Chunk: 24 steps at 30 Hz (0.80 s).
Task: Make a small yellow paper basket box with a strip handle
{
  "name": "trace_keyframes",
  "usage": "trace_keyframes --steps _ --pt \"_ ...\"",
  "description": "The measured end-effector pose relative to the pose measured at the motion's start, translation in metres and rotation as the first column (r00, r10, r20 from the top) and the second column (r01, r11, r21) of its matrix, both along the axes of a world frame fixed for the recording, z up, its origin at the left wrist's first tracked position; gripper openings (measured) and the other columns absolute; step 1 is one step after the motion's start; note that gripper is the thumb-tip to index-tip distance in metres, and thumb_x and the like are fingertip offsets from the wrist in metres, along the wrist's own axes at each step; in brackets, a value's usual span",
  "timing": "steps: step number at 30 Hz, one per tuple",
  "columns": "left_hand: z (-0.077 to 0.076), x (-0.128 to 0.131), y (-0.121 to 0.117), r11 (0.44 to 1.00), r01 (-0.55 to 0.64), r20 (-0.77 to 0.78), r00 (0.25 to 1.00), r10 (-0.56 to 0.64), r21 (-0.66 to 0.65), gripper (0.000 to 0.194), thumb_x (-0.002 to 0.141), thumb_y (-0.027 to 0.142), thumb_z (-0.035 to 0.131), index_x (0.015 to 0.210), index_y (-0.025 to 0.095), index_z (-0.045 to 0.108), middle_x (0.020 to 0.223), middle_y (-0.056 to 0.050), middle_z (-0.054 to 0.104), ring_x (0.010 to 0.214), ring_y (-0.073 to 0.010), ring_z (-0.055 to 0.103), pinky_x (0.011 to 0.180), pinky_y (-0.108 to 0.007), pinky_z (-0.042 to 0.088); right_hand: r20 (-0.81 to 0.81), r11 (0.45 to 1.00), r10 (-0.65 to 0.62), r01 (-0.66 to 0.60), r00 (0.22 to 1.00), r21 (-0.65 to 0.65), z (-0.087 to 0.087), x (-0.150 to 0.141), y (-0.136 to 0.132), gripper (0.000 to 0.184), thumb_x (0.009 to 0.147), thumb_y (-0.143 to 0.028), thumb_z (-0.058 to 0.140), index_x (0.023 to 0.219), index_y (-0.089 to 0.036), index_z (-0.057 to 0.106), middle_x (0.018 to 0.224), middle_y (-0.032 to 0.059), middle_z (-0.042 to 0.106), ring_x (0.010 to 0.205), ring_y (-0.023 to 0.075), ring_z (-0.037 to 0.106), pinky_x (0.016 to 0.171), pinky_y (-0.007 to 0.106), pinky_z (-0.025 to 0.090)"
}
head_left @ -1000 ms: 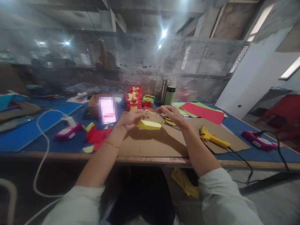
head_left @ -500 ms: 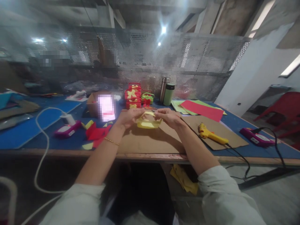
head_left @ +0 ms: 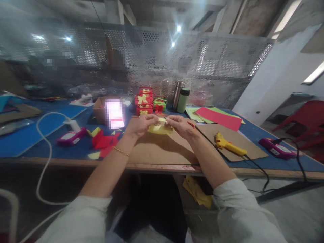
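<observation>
Between my two hands is a small yellow paper box point(head_left: 161, 129), held above a brown cardboard sheet point(head_left: 162, 152). My left hand point(head_left: 139, 127) pinches its upper left part between thumb and fingers. At the upper right, my right hand point(head_left: 180, 127) grips it the same way. My fingertips hide part of the top, and the exact folds are blurred. Behind my hands stand stacked red paper boxes with yellow bows point(head_left: 143, 102) and a green paper box point(head_left: 160, 104).
A yellow glue gun point(head_left: 229, 145) lies on cardboard at the right. Red paper scraps point(head_left: 103, 143) and a purple power device point(head_left: 71, 136) sit at the left. A green bottle point(head_left: 183, 101), a steel flask point(head_left: 178, 91) and coloured sheets point(head_left: 219, 117) are farther back.
Both hands have come closer together over the top of the yellow paper box. Its upper strip now sits lower and less of the opening shows. The view has shifted slightly.
</observation>
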<state>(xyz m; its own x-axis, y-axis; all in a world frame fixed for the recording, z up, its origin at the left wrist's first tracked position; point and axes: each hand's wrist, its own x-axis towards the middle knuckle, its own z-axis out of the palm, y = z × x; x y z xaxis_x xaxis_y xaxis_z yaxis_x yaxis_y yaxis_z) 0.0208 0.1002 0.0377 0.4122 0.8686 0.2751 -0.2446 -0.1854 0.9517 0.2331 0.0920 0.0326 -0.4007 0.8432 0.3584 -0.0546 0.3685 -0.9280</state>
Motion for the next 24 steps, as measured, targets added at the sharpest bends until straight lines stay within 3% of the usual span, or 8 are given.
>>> trace_keyframes --steps 7,15,24 --pt "0.0003 -0.0016 0.0024 0.997 -0.07 0.024 0.997 0.07 0.009 0.033 0.065 0.041 0.095 0.067 0.015 0.074 0.07 -0.003 0.07 0.067 -0.0114 0.058 0.07 -0.026 0.048 -0.046 0.997 -0.082 0.083 0.996 0.01 -0.002 0.0051 0.0051 0.054 0.07 -0.072 0.083 0.07 -0.02 0.069 0.074 0.0003 0.063 0.073 0.0146 0.052 0.072 0.029 0.039" --pt "0.0012 0.0015 -0.0023 0.998 -0.037 -0.035 0.999 0.035 -0.047 0.039 0.065 0.043 0.095 0.059 0.014 0.069 0.066 -0.004 0.068 0.069 -0.0131 0.062 0.071 -0.027 0.05 -0.019 0.998 -0.041 0.04 0.999 -0.052 -0.0001 0.0035 0.002 0.054 0.062 -0.069 0.089 0.069 -0.02 0.068 0.071 -0.0002 0.064 0.07 0.014 0.052 0.07 0.028 0.04" --pt "-0.0007 0.0033 -0.0002 0.997 -0.062 0.029 0.998 0.064 -0.036 0.026 0.073 0.032 0.092 0.066 0.016 0.072 0.063 0.0 0.065 0.067 -0.0123 0.062 0.07 -0.026 0.049 -0.042 0.997 -0.014 0.01 0.999 -0.08 0.004 -0.0026 -0.0024 0.055 0.061 -0.068 0.089 0.068 -0.02 0.064 0.067 -0.0016 0.059 0.065 0.0132 0.048 0.064 0.028 0.037"
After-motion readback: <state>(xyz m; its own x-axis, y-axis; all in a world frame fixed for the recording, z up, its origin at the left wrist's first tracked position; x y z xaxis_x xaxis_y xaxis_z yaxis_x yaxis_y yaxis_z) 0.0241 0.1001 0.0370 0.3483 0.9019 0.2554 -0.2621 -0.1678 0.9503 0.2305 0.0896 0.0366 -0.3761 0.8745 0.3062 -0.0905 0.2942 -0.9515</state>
